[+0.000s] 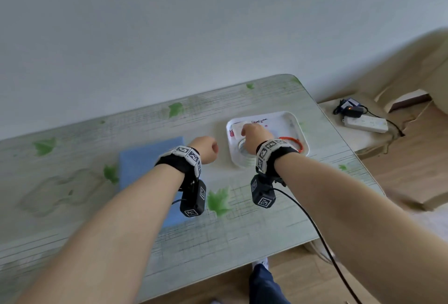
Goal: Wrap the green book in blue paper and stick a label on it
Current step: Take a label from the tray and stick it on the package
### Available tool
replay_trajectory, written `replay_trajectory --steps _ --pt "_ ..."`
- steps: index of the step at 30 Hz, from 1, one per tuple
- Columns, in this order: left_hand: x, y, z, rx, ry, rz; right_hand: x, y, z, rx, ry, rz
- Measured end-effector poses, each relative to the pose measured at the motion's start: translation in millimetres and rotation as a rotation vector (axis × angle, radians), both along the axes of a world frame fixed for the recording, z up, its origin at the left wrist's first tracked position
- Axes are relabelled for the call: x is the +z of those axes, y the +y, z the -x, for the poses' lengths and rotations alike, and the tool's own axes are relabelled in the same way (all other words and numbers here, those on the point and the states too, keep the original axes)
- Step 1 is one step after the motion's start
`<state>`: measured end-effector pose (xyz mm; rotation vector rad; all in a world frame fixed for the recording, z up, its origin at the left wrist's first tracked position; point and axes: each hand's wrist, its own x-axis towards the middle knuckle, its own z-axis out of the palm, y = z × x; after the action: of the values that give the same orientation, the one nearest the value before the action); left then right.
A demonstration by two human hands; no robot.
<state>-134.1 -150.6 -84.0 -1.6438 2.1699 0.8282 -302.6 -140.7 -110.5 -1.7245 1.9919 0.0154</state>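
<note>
A flat rectangle of blue paper (pixel 143 158) lies on the pale table with printed green leaves (pixel 72 134), under and just left of the left forearm; no green cover shows, so whether the book is inside cannot be told, and the arm hides its near right part. The left hand (pixel 206 148) hovers past the paper's far right corner, between it and a white rounded plastic tray (pixel 294 119), fingers curled into a fist with nothing seen in it. The right hand (pixel 254 135) reaches into the tray above a clear roll of tape (pixel 243 149), its knuckles at a white sheet with pink printing (pixel 238 125). Its fingertips are hidden behind the hand, so whether they pinch the sheet cannot be told. A thin orange ring (pixel 298 143) lies in the tray, partly covered by the black marker-studded wristband (pixel 271 151). The whole view is slightly blurred.
</note>
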Motion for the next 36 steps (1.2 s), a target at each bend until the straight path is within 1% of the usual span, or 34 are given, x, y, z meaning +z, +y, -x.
replay_trajectory --steps 5,9,11,13,15,20,22,26,29,32,34,36 --pt "-27.4 10.2 -25.5 -0.007 0.09 0.002 -20.1 13.3 -14.8 -0.076 0.036 -0.07" --pt "-39.4 10.8 -30.6 -0.005 0.118 0.028 -25.3 18.4 -20.1 -0.05 0.061 -0.135" --pt "-43.2 10.1 -33.4 -0.012 0.117 0.035 -27.5 18.7 -25.9 -0.043 0.046 -0.127" --pt "-43.7 7.6 -35.9 -0.008 0.111 0.028 -28.2 15.9 -32.0 -0.069 0.009 -0.087" --pt "-45.6 5.4 -37.1 -0.017 0.107 0.011 -27.4 14.6 -36.6 -0.1 0.014 -0.051" --pt "-44.2 7.5 -32.9 -0.034 0.128 -0.036 -25.4 19.1 -32.8 -0.143 0.127 -0.059" --pt "-40.6 5.0 -34.5 -0.026 0.141 -0.039 -22.5 15.9 -31.2 -0.124 0.168 -0.039" --pt "-39.8 3.3 -35.7 -0.009 0.149 -0.048 -19.8 14.2 -29.0 -0.099 0.194 -0.076" --pt "-39.7 6.6 -34.4 -0.024 0.138 -0.05 -21.8 16.8 -25.9 -0.119 0.134 -0.119" --pt "-38.9 7.3 -33.0 -0.011 0.126 -0.048 -18.8 17.8 -22.3 -0.187 -0.061 -0.119" --pt "-34.7 5.4 -29.8 -0.002 0.109 -0.016 -11.6 14.1 -22.7 -0.168 -0.174 -0.056" --pt "-26.1 3.4 -25.1 0.043 0.122 0.058 1.3 8.8 -28.4 -0.123 -0.28 0.028"
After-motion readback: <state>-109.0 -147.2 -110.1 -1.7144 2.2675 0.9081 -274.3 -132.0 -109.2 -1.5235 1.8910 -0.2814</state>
